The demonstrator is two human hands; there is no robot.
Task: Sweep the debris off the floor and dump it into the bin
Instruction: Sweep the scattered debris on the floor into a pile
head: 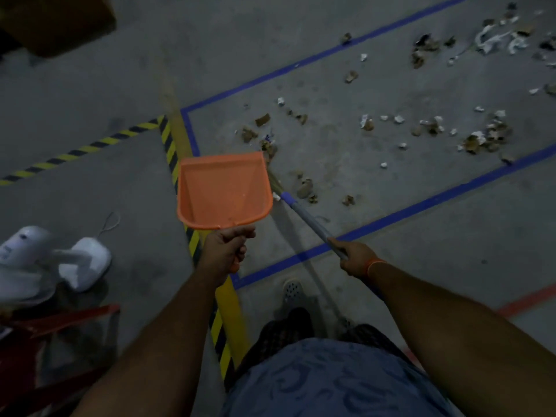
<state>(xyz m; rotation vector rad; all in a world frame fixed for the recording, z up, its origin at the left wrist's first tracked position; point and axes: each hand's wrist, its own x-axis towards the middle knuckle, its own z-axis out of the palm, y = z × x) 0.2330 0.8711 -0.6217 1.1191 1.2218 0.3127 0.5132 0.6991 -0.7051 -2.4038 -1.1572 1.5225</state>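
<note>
My left hand grips the handle of an orange dustpan, held above the floor with nothing in its tray. My right hand grips the grey broom handle, which slants up-left to a purple collar; the bristles are mostly hidden behind the dustpan's right edge. Scraps of brown cardboard and white paper debris lie scattered over the concrete floor inside a blue-taped rectangle, thickest toward the top right. A few pieces lie just right of the broom head.
Blue tape lines outline the littered area. A yellow-black hazard strip runs down the floor at left. A white object and a red frame stand at lower left. A cardboard box sits at top left. My feet are below.
</note>
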